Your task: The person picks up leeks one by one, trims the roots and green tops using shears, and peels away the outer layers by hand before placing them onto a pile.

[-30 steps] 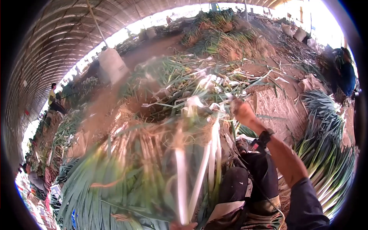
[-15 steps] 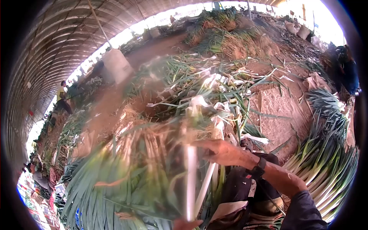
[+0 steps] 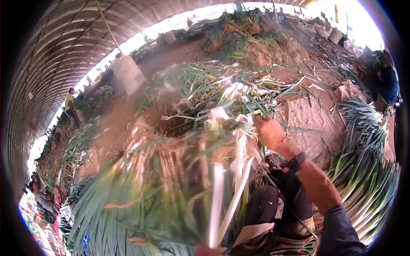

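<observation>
Smooth leek stalks (image 3: 216,200), rough roots (image 3: 143,128), matt cloth sleeve (image 3: 340,230)

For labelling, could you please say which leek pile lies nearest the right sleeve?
The rightmost pile, beside the right sleeve; the left pile and background pile lie farther off.

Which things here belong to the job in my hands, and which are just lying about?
Belongs to the job:
- Pale stalks, gripped by your left hand
- Right hand, near their far ends
- Leafy pile at left, probably
- Laid-out stalks at right, probably

Apparently just lying about:
- Loose leaf scraps
- Pale sack
- Far heap
</observation>
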Demonstrator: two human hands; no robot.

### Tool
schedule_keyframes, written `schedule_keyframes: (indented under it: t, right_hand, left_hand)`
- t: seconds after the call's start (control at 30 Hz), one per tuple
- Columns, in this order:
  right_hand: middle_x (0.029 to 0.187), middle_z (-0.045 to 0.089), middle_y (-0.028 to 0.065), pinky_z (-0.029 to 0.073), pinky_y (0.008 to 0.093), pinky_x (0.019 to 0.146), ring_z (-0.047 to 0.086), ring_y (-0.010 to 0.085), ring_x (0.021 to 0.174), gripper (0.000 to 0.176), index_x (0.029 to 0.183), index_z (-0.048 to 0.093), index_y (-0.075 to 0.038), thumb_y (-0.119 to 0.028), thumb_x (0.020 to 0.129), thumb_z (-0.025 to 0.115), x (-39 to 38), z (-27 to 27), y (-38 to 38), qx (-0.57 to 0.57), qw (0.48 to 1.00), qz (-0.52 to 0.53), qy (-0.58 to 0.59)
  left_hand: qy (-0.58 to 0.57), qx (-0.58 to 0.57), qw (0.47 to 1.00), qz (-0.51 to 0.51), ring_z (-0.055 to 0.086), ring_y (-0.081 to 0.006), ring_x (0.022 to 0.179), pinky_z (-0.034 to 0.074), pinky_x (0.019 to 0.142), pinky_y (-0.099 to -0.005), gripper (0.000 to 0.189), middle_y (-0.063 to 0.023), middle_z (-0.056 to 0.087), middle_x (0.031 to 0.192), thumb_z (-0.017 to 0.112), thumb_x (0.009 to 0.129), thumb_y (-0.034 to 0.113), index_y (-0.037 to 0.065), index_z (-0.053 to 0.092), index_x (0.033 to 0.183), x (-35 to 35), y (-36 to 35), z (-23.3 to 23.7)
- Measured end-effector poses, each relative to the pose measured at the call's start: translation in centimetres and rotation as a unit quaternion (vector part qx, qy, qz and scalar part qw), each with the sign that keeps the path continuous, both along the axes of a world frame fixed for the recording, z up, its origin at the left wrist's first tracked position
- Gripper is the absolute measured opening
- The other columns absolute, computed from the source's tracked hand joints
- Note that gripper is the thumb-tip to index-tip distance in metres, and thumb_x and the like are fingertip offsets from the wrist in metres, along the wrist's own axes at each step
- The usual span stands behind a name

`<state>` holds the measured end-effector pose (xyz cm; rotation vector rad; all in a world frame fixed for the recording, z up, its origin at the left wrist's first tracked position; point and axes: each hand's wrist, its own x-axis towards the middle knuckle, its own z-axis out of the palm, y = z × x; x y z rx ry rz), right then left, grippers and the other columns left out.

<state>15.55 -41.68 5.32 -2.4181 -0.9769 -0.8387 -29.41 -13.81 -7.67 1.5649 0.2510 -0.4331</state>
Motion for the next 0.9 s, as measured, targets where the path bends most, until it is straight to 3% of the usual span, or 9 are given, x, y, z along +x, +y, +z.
schedule_keyframes:
  t: [0.07,0.17,0.4,0.53,0.63,0.73,0.8,0.87,0.9]
  right_hand:
    - [0.075,0.063,0.0168,0.050,0.0453,0.050,0.058,0.0301,0.053,0.066,0.145,0.049,-0.006,0.008,0.080,0.055,-2.5,4.9,-1.7,-0.134,0.953,-0.086,0.259]
    - [0.086,0.067,0.0160,0.056,0.0457,0.068,0.067,0.0355,0.077,0.078,0.155,0.039,-0.009,0.004,0.080,0.061,-3.5,1.8,-3.3,-0.170,0.983,-0.028,0.065]
    - [0.111,0.066,0.0171,0.059,0.0432,0.075,0.069,0.0326,0.090,0.043,0.129,0.059,-0.004,-0.008,0.087,0.068,-5.3,-1.9,-1.8,-0.139,0.966,0.097,0.193]
    - [0.111,0.067,0.0181,0.059,0.0409,0.077,0.071,0.0280,0.090,0.050,0.139,0.054,-0.005,-0.015,0.093,0.070,-9.3,1.8,2.2,0.109,0.923,0.226,0.291]
    - [0.111,0.068,0.0221,0.059,0.0404,0.075,0.065,0.0230,0.074,0.062,0.142,0.051,0.000,-0.042,0.099,0.062,-9.5,1.8,4.0,0.099,0.883,0.221,0.402]
    - [0.113,0.070,0.0233,0.060,0.0401,0.072,0.066,0.0248,0.069,0.044,0.126,0.064,0.003,-0.033,0.101,0.058,-9.1,1.2,5.0,0.042,0.951,0.154,0.264]
    - [0.113,0.071,0.0243,0.060,0.0394,0.074,0.071,0.0267,0.077,0.032,0.122,0.068,0.000,-0.019,0.098,0.058,-7.2,1.7,4.7,-0.076,0.979,0.061,0.182]
    - [0.104,0.074,0.0210,0.059,0.0377,0.071,0.072,0.0260,0.079,0.034,0.124,0.068,-0.004,-0.008,0.092,0.056,-4.0,2.2,1.6,0.172,0.976,0.105,0.082]
    - [0.098,0.074,0.0166,0.058,0.0349,0.067,0.070,0.0241,0.074,0.030,0.119,0.069,-0.005,-0.008,0.090,0.062,-1.5,2.3,0.0,0.179,0.976,0.031,0.122]
  left_hand:
    - [-0.033,-0.193,0.981,-0.003,0.061,-0.0382,0.127,0.059,0.090,-0.0483,0.075,-0.0237,0.063,0.137,0.072,0.092,0.053,-0.002,0.057,0.141,-2.4,2.4,-6.5]
    - [-0.080,-0.247,0.964,-0.054,0.043,-0.0484,0.142,0.054,0.098,-0.0554,0.091,-0.0283,0.047,0.153,0.066,0.093,0.062,-0.001,0.041,0.154,-2.4,4.8,-7.9]
    - [0.072,0.083,0.987,0.114,0.062,-0.0088,0.062,0.050,0.055,-0.0264,0.033,-0.0015,0.069,0.074,0.090,0.078,0.023,0.002,0.076,0.099,4.3,0.9,4.5]
    - [0.165,0.147,0.972,0.082,0.065,-0.0109,0.068,0.053,0.059,-0.0295,0.038,-0.0022,0.070,0.079,0.091,0.078,0.031,0.003,0.076,0.100,5.8,0.3,5.7]
    - [-0.105,-0.087,0.987,-0.090,0.044,-0.0485,0.142,0.051,0.101,-0.0558,0.094,-0.0301,0.048,0.151,0.067,0.091,0.064,-0.001,0.042,0.154,0.3,7.6,-12.2]
    - [-0.062,-0.183,0.975,-0.106,0.041,-0.0492,0.144,0.049,0.104,-0.0546,0.092,-0.0319,0.046,0.152,0.067,0.091,0.063,-0.001,0.044,0.153,1.7,5.1,-7.0]
    - [-0.007,-0.014,0.999,-0.039,0.061,-0.0314,0.120,0.054,0.093,-0.0452,0.068,-0.0200,0.064,0.127,0.077,0.086,0.047,0.001,0.061,0.134,3.2,1.8,-1.5]
    - [0.029,0.197,0.980,0.027,0.073,-0.0152,0.091,0.058,0.080,-0.0293,0.035,-0.0073,0.078,0.097,0.087,0.081,0.015,0.003,0.076,0.112,6.2,-3.4,8.2]
    - [0.006,0.233,0.972,0.007,0.068,-0.0148,0.083,0.056,0.073,-0.0343,0.047,-0.0042,0.074,0.091,0.089,0.079,0.035,0.006,0.073,0.112,5.6,-2.2,6.2]
